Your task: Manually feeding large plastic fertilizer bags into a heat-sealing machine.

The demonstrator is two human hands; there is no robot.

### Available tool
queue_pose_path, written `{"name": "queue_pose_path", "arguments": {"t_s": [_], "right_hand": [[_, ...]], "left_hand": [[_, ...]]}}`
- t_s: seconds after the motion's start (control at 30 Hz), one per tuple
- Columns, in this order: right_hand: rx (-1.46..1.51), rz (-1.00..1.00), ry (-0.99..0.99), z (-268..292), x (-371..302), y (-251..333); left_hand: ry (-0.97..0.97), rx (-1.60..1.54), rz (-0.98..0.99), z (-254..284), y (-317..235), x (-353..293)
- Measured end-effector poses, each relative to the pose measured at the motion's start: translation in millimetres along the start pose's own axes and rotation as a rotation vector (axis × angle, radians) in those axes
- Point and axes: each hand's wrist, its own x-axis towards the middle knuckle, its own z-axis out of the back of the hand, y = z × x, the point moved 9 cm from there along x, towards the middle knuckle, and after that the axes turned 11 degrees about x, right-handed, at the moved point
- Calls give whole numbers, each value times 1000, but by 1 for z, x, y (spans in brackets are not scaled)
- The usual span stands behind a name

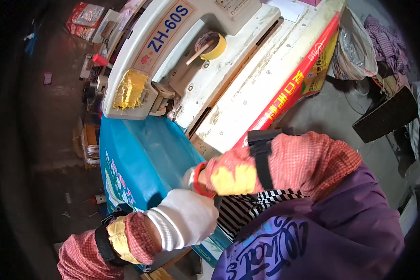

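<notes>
A turquoise printed bag (pixel 154 144) hangs from under the sewing machine's (pixel 140 60) head and runs down toward me. My left hand (pixel 186 217), in a white knitted glove, is closed on the bag's near part. Its fingertips are turned away from view. Just beyond it, my right hand (pixel 187 179) is against the bag, also white-gloved, with a red band at the wrist. Most of it is hidden behind my left hand and its own forearm, and it is slightly smeared, so its fingers do not show.
A roll of yellow tape (pixel 214 49) with a small stick stands on the machine bed. Red and yellow sheeting (pixel 289 88) wraps the table's right edge. At the far right are a white sack (pixel 357 46) and a dark board (pixel 385 114). Red packets (pixel 85 19) lie far left.
</notes>
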Motion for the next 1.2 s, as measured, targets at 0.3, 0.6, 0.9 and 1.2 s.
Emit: {"name": "queue_pose_path", "arguments": {"t_s": [0.3,0.6,0.9,1.2], "right_hand": [[692,-545,-531,97,-82,-117],[40,-153,-360,55,-5,-80],[108,-659,-474,50,-20,-74],[40,-344,-915,25,-37,-50]], "left_hand": [[-395,-15,124,8,10,-23],[-549,111,-161,5,-20,-36],[-557,54,-270,8,-19,-30],[13,229,-91,-14,31,-9]]}}
